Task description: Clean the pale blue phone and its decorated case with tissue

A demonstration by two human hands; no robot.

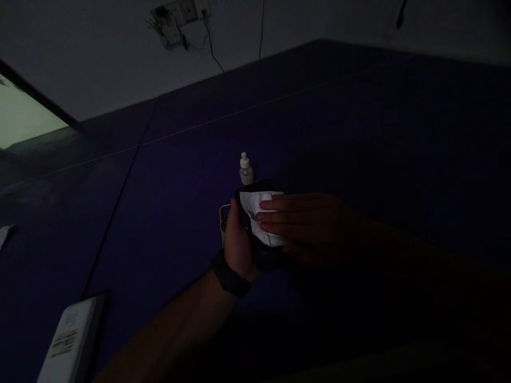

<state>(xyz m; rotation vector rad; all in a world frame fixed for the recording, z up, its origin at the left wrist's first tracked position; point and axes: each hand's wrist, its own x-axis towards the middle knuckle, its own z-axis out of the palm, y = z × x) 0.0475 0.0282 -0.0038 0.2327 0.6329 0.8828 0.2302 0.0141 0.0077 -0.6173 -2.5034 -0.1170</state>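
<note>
My left hand, with a black band on the wrist, is wrapped round a dark, flat, phone-like device. Its thumb lies along the device's left edge. Over the device's upper face is a white wipe, pressed there by the extended fingers of my right hand. Much of the device is hidden under the wipe and in shadow. Just beyond it stands a small dropper bottle with a white cap. Partly behind my left thumb shows a gold-rimmed object, perhaps a phone or its case.
A white box with printed marks lies at the lower left on the dark blue surface. Farther left is a white scrap. Wall sockets with plugs and cables are at the back. The room is dim.
</note>
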